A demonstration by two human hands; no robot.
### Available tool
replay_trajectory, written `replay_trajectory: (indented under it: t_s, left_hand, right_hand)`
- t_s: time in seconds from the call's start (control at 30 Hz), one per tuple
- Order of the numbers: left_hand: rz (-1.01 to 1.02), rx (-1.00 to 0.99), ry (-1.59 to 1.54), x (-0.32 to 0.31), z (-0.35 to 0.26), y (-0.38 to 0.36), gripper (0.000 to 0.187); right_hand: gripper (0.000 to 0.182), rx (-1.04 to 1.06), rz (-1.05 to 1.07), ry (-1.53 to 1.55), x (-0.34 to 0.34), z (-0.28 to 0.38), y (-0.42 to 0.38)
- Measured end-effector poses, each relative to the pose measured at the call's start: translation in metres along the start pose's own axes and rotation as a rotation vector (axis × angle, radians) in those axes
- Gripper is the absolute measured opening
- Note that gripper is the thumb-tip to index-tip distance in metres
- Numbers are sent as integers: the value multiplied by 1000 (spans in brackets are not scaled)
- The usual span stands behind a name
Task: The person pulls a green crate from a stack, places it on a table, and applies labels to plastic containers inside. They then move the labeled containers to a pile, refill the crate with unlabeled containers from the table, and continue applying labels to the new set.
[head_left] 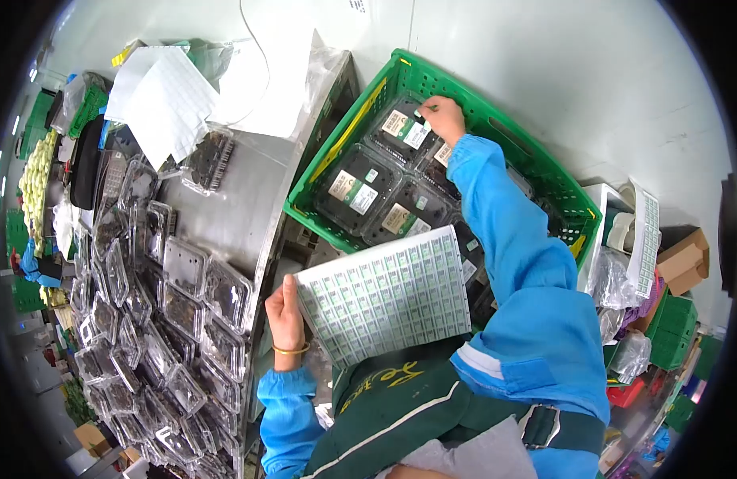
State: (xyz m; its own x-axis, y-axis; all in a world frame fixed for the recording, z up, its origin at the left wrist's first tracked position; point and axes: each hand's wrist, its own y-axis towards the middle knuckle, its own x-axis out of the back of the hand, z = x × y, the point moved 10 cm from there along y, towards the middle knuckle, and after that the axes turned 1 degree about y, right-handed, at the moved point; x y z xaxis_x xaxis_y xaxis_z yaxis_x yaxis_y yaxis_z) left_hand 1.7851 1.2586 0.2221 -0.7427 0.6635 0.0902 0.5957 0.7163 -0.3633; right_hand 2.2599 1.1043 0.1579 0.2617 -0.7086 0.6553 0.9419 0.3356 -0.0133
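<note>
The left hand (286,315), low in the centre of the frame, gripped one white rectangular sheet of small green-and-white stickers (387,292) by its left edge, thumb laid along the front. The right hand (443,116), in the upper middle, reached into one green slatted plastic crate (518,150), its fingertips pinched on a small label pressed against the lid of a clear plastic clamshell punnet of dark fruit (404,128) at the crate's far end. Four labelled punnets showed plainly in the crate, with others hidden under the blue sleeve.

On the left half of the frame a bare steel table (241,209) carried a crowd of unlabelled clear punnets (157,319), too many and too overlapped to count. Sheets of white paper (170,100) lay at its upper end. The floor behind was pale grey. At the right edge stood one brown cardboard box (685,261) and a few smaller green crates (675,331).
</note>
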Motion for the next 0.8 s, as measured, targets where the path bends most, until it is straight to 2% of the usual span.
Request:
replay_trajectory:
  t_s: [0.07,0.13,0.2,0.27,0.33,0.4,0.6,0.67,0.73,0.8]
  left_hand:
    - [-1,16,-15,-2,3,0,41]
    - [2,41,-26,-4,3,2,41]
    - [-13,38,-9,-4,0,3,41]
    - [-1,43,-24,-2,4,7,41]
    - [9,48,-40,-1,10,10,40]
    - [21,25,-40,-3,10,13,39]
    - [18,30,-50,-14,5,16,34]
    - [36,45,-61,-16,5,14,32]
    - [13,35,-37,-15,2,14,30]
    - [69,45,-43,-18,2,14,24]
  right_hand:
    - [24,-32,20,-107,-11,-5,5]
    - [25,5,-134,-336,13,17,-3]
    - [29,9,-185,-359,28,14,-9]
    - [32,4,-184,-133,47,4,-18]
    - [31,52,-173,-78,65,-10,-38]
    - [30,124,-100,125,75,-22,-57]
    - [29,-22,-69,141,77,-68,-69]
    - [27,58,-243,-250,92,-51,-76]
    - [25,32,-275,-267,101,-56,-83]
    - [24,112,-378,-140,122,-64,-96]
